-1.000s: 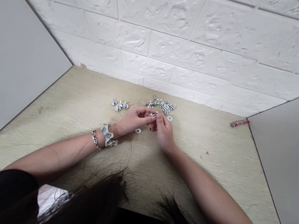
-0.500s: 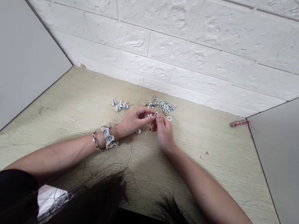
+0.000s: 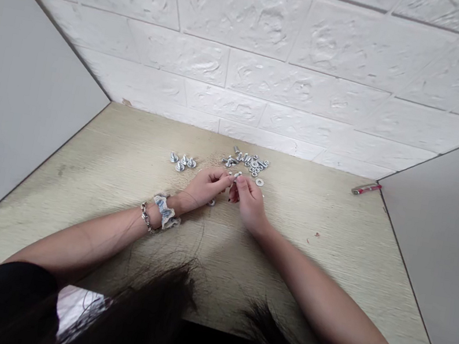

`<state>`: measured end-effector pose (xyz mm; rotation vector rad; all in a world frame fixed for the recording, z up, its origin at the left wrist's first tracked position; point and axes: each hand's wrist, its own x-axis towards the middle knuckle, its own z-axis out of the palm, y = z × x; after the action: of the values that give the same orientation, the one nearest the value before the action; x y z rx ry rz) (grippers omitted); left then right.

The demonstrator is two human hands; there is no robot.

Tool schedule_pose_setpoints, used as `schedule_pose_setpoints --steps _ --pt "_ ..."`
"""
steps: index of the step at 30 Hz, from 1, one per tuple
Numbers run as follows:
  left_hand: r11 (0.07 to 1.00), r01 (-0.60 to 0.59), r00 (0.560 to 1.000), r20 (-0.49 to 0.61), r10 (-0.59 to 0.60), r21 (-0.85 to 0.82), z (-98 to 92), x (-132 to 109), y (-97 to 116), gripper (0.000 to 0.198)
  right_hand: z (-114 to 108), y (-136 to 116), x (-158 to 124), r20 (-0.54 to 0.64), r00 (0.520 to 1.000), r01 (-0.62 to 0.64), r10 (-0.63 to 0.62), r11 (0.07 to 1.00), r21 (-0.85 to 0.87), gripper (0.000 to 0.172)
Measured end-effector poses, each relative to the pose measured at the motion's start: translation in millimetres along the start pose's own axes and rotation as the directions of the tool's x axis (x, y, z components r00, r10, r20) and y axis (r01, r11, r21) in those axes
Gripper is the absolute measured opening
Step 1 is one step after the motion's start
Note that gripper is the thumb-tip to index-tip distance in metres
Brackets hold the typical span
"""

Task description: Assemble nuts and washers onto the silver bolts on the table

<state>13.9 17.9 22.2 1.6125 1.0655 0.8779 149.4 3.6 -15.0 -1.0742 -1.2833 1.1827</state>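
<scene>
Over the tabletop my two hands meet at the fingertips. My right hand [image 3: 251, 204] pinches a small silver bolt [image 3: 238, 175] between thumb and fingers. The tips of my left hand [image 3: 204, 186] are pressed together against the bolt's left side; whatever small part they hold is mostly covered by the fingers. Below the left fingers a washer [image 3: 212, 202] lies partly hidden. Just beyond the right fingers is another flat washer [image 3: 259, 182]. A pile of loose bolts, nuts and washers [image 3: 254, 164] lies behind my hands.
To the left, several bolts fitted with washers [image 3: 180, 167] stand grouped on the wooden table [image 3: 123, 177]. A red and silver tool [image 3: 366, 188] lies by the right panel [image 3: 443, 231]. A white brick-patterned wall [image 3: 250, 70] closes the back, and a grey panel [image 3: 27, 91] the left.
The left fingertips have shifted slightly and closed in nearer the right ones. The bolt has moved a little left in the right fingers. Loose parts on the table lie as before.
</scene>
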Motion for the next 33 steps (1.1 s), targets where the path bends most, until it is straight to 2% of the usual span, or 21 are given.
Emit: schedule_pose_setpoints --steps 5,12,16,18,22,27,33 --pt "0.999 -0.003 1.0 0.013 0.003 0.045 -0.2 1 0 0.037 -1 1 1 0.026 1.0 -0.014 0.015 1.0 -0.022 0.056" --pt "0.999 0.039 0.994 -0.1 -0.04 -0.014 -1.6 8 -7 0.04 -1 3 -1 0.074 0.997 -0.004 0.008 0.999 -0.043 0.061" --pt "0.993 0.067 0.987 -0.142 -0.08 -0.096 -2.0 11 -11 0.039 0 1 -4 0.06 0.997 0.047 -0.047 0.999 -0.008 0.052" --pt "0.989 0.082 0.985 -0.142 -0.099 -0.12 -2.0 11 -12 0.038 0 0 -5 0.026 0.998 0.064 -0.064 0.998 0.004 0.041" --pt "0.987 0.109 0.981 -0.146 -0.125 -0.116 -2.0 10 -10 0.039 1 1 -5 -0.04 0.999 0.026 -0.024 0.998 0.057 0.018" --pt "0.988 0.124 0.98 -0.145 -0.137 -0.096 -1.2 9 -7 0.037 2 5 -1 -0.037 0.999 0.008 -0.008 1.0 0.009 0.026" --pt "0.991 0.109 0.987 -0.111 -0.117 -0.075 -1.5 10 -8 0.037 2 8 2 -0.044 0.999 0.005 -0.006 0.999 -0.033 0.018"
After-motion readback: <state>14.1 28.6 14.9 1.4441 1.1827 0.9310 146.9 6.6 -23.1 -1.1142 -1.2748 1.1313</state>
